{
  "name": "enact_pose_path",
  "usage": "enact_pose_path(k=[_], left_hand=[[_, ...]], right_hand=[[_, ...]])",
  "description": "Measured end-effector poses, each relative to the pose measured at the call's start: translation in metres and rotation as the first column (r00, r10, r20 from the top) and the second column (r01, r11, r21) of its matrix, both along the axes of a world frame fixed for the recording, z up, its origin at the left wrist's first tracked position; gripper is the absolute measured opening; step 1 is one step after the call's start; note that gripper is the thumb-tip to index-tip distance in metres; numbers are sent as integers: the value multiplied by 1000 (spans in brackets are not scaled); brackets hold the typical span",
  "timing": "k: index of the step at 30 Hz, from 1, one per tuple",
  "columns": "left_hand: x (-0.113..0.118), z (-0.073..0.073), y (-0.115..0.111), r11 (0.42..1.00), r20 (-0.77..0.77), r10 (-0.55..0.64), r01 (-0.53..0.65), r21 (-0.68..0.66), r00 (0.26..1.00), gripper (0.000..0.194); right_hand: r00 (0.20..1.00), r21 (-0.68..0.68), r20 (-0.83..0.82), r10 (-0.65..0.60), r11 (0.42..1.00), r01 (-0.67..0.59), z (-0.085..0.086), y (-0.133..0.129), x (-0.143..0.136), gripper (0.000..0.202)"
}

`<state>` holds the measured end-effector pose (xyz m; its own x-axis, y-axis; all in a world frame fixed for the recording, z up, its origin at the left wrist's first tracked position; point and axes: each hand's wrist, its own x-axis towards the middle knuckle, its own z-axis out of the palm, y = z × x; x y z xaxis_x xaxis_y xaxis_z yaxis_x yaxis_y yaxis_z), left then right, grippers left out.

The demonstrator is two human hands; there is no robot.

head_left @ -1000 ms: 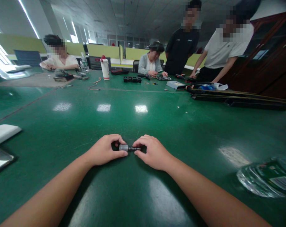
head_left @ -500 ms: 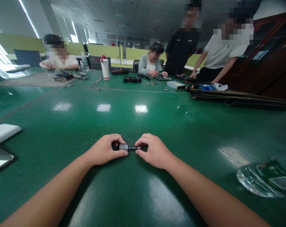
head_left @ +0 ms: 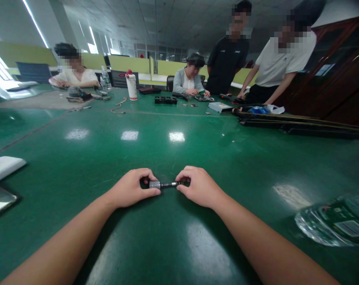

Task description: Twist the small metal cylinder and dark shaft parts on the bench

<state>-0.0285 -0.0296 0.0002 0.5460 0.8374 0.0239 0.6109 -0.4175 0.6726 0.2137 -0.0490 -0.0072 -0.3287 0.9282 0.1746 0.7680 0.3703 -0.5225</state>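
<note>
Inside a long office backed by yellow-green partitions (head_left: pixel 129 64), a glossy green table (head_left: pixel 144 150) stretches toward a seated person in grey (head_left: pixel 181 81), with a person in a dark shirt (head_left: pixel 228 63) standing just beside. In the foreground, watched by me through the head camera, the left hand (head_left: pixel 130 190) grasps a grey metal cylinder (head_left: pixel 155 185) between thumb and fingers at the near middle of the table. A slim shaft (head_left: pixel 167 185) extends from the cylinder toward the right hand (head_left: pixel 199 188) — its long axis running crosswise, nearly level from left to right in my view. At the shaft's outer end, the right hand pinches a small dark coil (head_left: pixel 181 183) between thumb and fingertips, roughly in line with that axis; the coil is nearer the right hand, the cylinder nearer the left. Whether the shaft's tip sits inside the coil or only meets it, I cannot tell — the fingertips cover too much. A clear bottle (head_left: pixel 333 222) is at far right, well apart from both hands.
</note>
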Motion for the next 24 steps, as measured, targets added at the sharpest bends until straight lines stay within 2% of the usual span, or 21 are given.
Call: enact_pose_path(k=[2, 5, 14, 18, 24], left_hand=[[0, 0, 0, 1000, -4, 1, -1, -2, 1000, 27], [0, 0, 1, 1000, -7, 0, 0, -3, 1000, 28], [-1, 1, 0, 1000, -3, -9, 9, 9, 1000, 28], [-1, 1, 0, 1000, -8, -12, 12, 17, 1000, 27], [-1, 1, 0, 1000, -4, -8, 9, 15, 1000, 26]], right_hand=[[998, -12, 28, -61, 998, 61, 1, 2, 5, 13], [996, -18, 42, -78, 997, 79, 1, 3, 8, 14], [1000, -3, 29, -10, 1000, 10, 1, -3, 0, 13], [998, 32, -46, 47, 998, -45, -1, -5, -6, 12], [974, -12, -177, 143, 989, -148, -3, -9, -16, 37]])
